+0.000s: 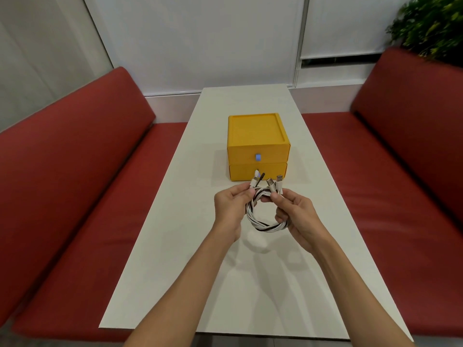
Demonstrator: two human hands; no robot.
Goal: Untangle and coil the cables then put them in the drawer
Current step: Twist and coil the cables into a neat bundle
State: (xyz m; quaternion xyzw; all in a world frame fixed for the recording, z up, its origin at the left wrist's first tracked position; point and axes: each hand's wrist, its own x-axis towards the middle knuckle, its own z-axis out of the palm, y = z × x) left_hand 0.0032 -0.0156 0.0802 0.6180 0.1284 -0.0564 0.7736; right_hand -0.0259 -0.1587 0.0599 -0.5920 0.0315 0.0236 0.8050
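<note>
A twisted bundle of white and black cables (265, 225) hangs as a loop above the white table (175, 246), held between both hands. My left hand (231, 206) pinches the bundle's top left, where two plug ends stick up. My right hand (295, 214) grips the top right and right side of the loop, with two USB plugs (275, 184) pointing up past its fingers. Just behind the hands stands a yellow two-drawer box (258, 146). Both of its drawers are shut, and the upper one has a small blue pull tab (257, 157).
Red padded benches (75, 196) run along both sides of the narrow table, the right one (388, 184) below a green plant (431, 26). White wall panels stand behind the table's far end.
</note>
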